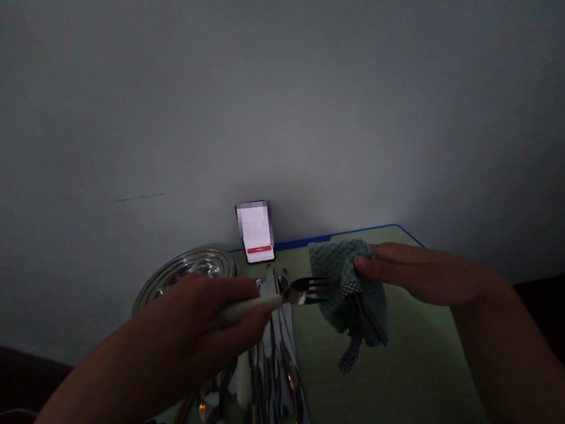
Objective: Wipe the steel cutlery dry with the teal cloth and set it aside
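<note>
My left hand is closed around the pale handle of a fork, whose tines point to the right. Against those tines hangs a bunched blue-green cloth with a checked edge. At the cloth's right side, my right hand grips it between thumb and fingers. Below and beyond my left hand lies a pile of cutlery, several metal and pale-handled pieces laid mostly lengthwise. My left hand and forearm hide part of that pile.
Round metal trays or dishes sit stacked at the back left, partly covered by my left hand. A lit phone leans upright against the grey wall. The green table top has a blue edge.
</note>
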### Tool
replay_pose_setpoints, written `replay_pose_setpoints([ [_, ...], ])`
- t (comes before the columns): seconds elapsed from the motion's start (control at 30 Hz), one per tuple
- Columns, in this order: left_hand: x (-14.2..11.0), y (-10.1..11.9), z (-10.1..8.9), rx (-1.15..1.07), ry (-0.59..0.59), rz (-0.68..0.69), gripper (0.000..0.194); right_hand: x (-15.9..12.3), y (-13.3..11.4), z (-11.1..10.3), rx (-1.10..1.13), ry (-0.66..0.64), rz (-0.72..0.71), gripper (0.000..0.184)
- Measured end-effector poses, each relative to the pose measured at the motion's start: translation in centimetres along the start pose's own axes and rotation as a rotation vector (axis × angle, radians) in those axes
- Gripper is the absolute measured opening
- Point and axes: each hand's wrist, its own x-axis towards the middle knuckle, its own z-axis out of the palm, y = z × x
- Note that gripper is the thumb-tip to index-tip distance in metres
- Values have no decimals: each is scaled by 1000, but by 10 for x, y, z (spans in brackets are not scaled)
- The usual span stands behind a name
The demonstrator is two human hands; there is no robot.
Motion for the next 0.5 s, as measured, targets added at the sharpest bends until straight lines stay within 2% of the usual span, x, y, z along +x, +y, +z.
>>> replay_pose_setpoints([
  [0.1, 3, 8, 3, 60, -144, 0, 36, 8, -4, 13, -25, -66, 6, 38],
  [0.17, 6, 14, 6, 93, -168, 20, 35, 14, -7, 21, -87, -121, 60, 40],
  [0.23, 7, 18, 8, 132, -164, 39, 36, 20, -9, 28, -204, -156, 69, 35],
  [0.33, 9, 19, 11, 161, -123, 70, 39, 23, -11, 30, -343, -144, -24, 21],
  [0.5, 12, 17, 12, 146, -127, 87, 39, 22, -11, 26, -391, -101, -128, 14],
])
